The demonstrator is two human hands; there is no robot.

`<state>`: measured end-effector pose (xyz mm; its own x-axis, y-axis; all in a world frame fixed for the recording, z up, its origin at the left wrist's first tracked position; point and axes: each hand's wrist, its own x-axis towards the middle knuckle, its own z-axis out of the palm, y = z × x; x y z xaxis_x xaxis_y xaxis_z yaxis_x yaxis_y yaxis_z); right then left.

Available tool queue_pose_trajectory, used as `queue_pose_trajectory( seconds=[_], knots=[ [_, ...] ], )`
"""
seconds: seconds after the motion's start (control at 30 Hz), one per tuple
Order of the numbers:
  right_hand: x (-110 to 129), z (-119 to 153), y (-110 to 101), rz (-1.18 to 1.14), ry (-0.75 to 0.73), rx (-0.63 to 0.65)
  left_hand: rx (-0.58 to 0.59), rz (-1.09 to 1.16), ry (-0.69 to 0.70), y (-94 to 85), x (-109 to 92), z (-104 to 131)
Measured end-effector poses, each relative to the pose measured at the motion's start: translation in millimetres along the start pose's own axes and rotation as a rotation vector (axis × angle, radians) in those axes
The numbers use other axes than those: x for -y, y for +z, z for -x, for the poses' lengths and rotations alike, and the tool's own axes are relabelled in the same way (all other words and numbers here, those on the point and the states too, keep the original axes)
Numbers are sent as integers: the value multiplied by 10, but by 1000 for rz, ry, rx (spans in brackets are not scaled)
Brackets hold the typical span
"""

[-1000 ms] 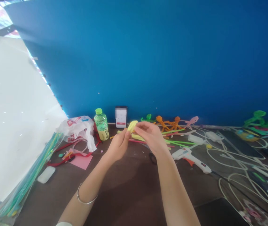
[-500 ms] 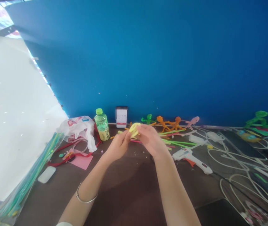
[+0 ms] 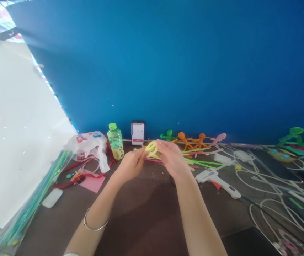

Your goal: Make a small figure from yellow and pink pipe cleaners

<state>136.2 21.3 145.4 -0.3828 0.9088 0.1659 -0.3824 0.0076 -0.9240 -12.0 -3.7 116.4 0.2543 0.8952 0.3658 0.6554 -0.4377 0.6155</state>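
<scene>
Between my two hands is a yellow pipe cleaner [image 3: 152,148], bent into a rounded, looped shape and held up above the far part of the table. My left hand [image 3: 132,162] pinches its left side with thumb and fingers. On the right side, my right hand [image 3: 171,159] grips it with closed fingers that hide part of it. Behind and below lie loose pipe cleaners [image 3: 205,162] in green, pink and yellow. Small twisted pipe-cleaner figures stand at the wall: a green one [image 3: 169,135], orange ones [image 3: 184,139] and a pink one [image 3: 219,138].
A white glue gun [image 3: 218,181] lies right of my hands, near tangled white cables [image 3: 264,177]. Left are a green-capped bottle [image 3: 116,142], a plastic bag [image 3: 90,144], pink paper [image 3: 93,183] and a white case [image 3: 52,198]. A phone [image 3: 138,133] leans on the blue wall.
The yellow loop has turned slightly, so its opening shows more plainly. My left hand has shifted a little to the left; my right hand stays nearly in place.
</scene>
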Motion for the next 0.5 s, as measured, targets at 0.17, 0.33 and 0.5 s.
queue_pose_trajectory(
  seconds=[0.17, 0.33, 0.5],
  knots=[
    [-1, 8, 1, -97, -21, 6, 48, 59, 11, -19, -38, 9],
    [22, 19, -38, -43, 48, 92, 56, 84, 22, -52, -29, 10],
    [8, 25, -90, 39, 14, 97, 46, -22, 25, -84, -2, 11]
  ],
)
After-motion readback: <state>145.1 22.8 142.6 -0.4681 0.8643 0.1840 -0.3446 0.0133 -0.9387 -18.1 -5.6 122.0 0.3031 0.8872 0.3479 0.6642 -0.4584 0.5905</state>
